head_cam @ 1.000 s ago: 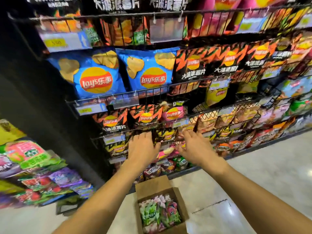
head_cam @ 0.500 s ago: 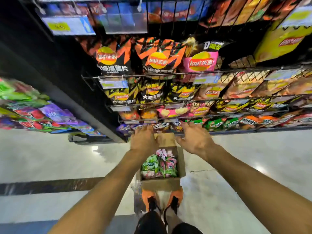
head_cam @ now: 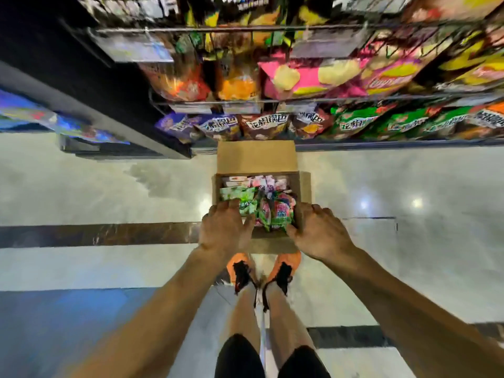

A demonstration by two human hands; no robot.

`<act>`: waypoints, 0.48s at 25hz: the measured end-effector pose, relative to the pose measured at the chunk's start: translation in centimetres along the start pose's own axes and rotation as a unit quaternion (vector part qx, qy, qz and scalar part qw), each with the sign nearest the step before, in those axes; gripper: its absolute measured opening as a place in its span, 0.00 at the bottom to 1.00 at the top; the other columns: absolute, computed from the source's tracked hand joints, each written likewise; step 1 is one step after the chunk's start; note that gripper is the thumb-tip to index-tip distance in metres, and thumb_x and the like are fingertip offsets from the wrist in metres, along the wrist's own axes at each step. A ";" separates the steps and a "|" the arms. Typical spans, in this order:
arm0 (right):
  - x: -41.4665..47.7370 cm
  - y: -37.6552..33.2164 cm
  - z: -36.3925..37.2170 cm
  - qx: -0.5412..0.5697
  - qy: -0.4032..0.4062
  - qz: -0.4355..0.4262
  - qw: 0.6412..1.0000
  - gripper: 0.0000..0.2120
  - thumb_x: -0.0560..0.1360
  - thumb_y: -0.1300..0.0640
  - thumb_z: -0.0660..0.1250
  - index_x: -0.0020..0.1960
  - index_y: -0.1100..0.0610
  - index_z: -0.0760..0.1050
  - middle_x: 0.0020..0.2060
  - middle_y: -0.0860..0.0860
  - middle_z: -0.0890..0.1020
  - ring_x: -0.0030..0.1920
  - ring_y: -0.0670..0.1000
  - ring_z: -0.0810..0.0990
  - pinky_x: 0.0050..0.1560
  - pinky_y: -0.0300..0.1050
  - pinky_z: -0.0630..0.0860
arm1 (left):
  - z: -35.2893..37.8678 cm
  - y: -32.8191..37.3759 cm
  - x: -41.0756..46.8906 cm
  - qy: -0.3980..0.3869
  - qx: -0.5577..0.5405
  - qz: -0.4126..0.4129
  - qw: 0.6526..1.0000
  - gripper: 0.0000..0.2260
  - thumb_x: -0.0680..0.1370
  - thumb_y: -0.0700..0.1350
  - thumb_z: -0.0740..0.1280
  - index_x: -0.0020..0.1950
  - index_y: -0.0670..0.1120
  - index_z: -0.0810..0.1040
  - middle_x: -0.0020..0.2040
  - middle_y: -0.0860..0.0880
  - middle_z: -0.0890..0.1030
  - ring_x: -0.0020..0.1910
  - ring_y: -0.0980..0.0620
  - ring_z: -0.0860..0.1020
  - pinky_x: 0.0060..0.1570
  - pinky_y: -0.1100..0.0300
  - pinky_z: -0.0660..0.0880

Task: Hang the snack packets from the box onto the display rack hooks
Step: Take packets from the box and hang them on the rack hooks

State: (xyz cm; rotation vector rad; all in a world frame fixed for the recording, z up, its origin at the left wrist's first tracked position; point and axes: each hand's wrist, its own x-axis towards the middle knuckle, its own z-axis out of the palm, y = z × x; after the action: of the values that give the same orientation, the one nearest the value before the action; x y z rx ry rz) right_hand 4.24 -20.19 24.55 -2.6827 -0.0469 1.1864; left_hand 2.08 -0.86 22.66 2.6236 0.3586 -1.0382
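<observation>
Cardboard box [head_cam: 256, 159], open-topped, sits on the polished floor [head_cam: 109, 192] directly beneath both hands and just ahead of the person's orange shoes [head_cam: 286, 261]. Its far flap is folded back toward the display rack [head_cam: 327, 100], presumably to leave the contents reachable from above.

Snack packets [head_cam: 278, 211], green and pink, lie loose inside, none yet lifted out.

Left hand [head_cam: 225, 230]: over the box's near-left corner, bent fingers lying on a green packet [head_cam: 237, 193], probably settling to take it.

Right hand [head_cam: 320, 231]: at the near-right wall, fingers curled by the rim, thumb beside a pink-and-green packet. It may be steadying the box or picking.

Whether either hand has actually closed on anything cannot be told, as the backs of the hands cover the fingertips.

Rack beyond the hands: hooks not distinguishable, bags blurred, upper tiers cut off by the frame.
</observation>
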 end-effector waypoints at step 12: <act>14.8 5.2 17.6 0.189 0.000 0.113 0.975 0.26 0.79 0.44 0.64 0.74 0.51 0.66 0.64 0.52 0.78 0.62 0.58 0.77 0.50 0.45 0.77 | 18.1 -3.8 13.7 -0.033 -0.107 -0.058 0.992 0.30 0.84 0.59 0.62 0.81 0.45 0.63 0.77 0.43 0.70 0.76 0.40 0.68 0.74 0.45 0.68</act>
State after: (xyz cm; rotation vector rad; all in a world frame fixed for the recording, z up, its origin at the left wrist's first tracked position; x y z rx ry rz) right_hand 1.06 -20.53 1.19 -2.3956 0.4504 1.1216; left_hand -0.73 -2.16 -0.15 2.3960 0.5804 -1.0552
